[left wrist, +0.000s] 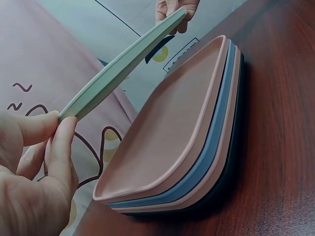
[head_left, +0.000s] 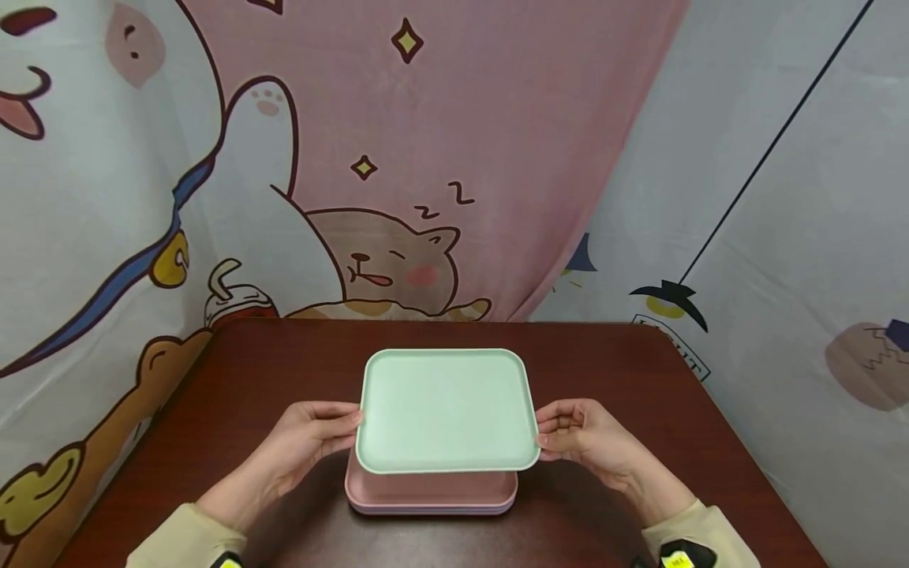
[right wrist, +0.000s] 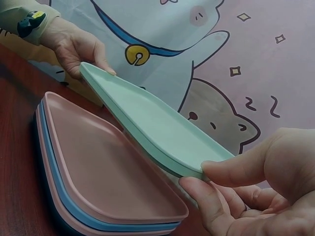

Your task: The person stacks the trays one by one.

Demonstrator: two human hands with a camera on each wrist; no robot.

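A single mint-green tray (head_left: 446,410) is held in the air between the two hands, lifted clear of a stack of trays (head_left: 430,493) that rests on the dark wooden counter (head_left: 625,371) near the middle of its near edge. The left hand (head_left: 307,439) pinches the green tray's left short edge, thumb on top and fingers beneath; the right hand (head_left: 584,439) pinches the opposite short edge the same way. The wrist views show a clear gap between the green tray and the stack, with the tray roughly level above it. The stack shows four layers at its edges: a pink tray on top (right wrist: 106,157), a blue one (left wrist: 211,147) under it, another pink one below that, and a dark layer at the very bottom touching the counter. Both cream sleeves (head_left: 186,536) show at the near edge of the head view. A cartoon-printed cloth (head_left: 369,158) hangs behind the counter's far edge.
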